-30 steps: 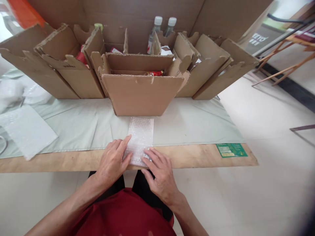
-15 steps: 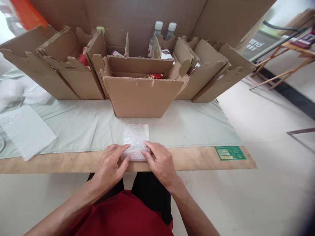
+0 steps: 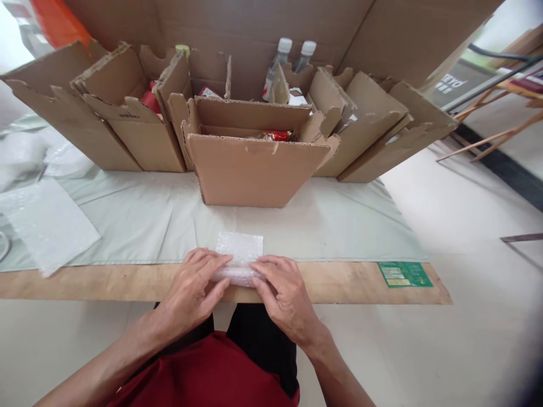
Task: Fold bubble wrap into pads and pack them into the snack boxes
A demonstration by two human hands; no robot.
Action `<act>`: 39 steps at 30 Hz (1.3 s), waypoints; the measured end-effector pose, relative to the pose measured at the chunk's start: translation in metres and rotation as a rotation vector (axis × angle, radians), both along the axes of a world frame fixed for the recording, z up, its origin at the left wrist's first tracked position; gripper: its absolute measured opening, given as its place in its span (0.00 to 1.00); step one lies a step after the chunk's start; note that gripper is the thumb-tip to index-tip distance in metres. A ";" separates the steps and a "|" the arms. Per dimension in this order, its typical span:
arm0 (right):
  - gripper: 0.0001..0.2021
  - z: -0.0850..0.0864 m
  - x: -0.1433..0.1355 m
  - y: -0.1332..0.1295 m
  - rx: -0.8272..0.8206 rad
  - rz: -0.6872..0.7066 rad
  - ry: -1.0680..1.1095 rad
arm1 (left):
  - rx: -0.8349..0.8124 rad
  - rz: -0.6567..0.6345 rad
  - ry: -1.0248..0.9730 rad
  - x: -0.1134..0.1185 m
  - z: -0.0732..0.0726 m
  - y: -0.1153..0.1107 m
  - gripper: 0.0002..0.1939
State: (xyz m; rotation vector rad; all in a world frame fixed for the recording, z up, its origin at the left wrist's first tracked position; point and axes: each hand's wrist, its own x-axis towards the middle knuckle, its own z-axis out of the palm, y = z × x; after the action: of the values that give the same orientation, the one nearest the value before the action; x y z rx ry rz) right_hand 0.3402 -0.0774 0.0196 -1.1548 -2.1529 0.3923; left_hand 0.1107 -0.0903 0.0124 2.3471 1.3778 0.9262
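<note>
Bubble wrap (image 3: 240,249), gripped at both ends of its rolled near edge, on the bare wooden strip (image 3: 348,281) at the front of the table. Held at the left end by the left hand (image 3: 193,284) and at the right end by the right hand (image 3: 289,291), between thumbs on the near side and fingers over the top. Nearly closed in both grips, open only by about the roll's thickness. Probably spaced like this to even out the pressure and hold the roll straight, and set on wood for firm backing. Impossible to tell of any contents inside the roll.

Beyond the fingers, a short flat tail of wrap, laid out away from the body over the pale cloth (image 3: 335,232), perhaps to stay square with the roll.

Farther out, just past the tail, a cardboard box (image 3: 258,175) with a red packet (image 3: 278,136) inside, in front of more boxes (image 3: 139,135) to either side. Well off to the left, a loose bubble sheet (image 3: 51,223) beside a pile of clear wrap (image 3: 68,161), seemingly parked within reach yet out of the hands' way. To the right, a green label (image 3: 405,275) flat on the wood.
</note>
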 end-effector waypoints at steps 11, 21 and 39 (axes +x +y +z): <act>0.11 -0.012 -0.008 0.014 0.051 -0.048 -0.011 | -0.228 0.359 -0.314 -0.002 -0.003 -0.004 0.20; 0.14 0.002 0.000 -0.001 -0.435 -0.053 0.317 | -0.872 0.285 -1.104 0.027 0.018 -0.006 0.45; 0.10 0.108 0.089 0.070 -0.119 -0.327 0.413 | 0.566 0.229 0.097 -0.003 0.107 0.127 0.17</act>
State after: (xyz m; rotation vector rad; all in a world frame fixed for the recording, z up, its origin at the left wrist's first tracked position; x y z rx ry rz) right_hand 0.4288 -0.0074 0.1276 -1.3328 -1.5734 0.5604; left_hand 0.1078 0.0370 0.1193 2.6941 1.6152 1.4448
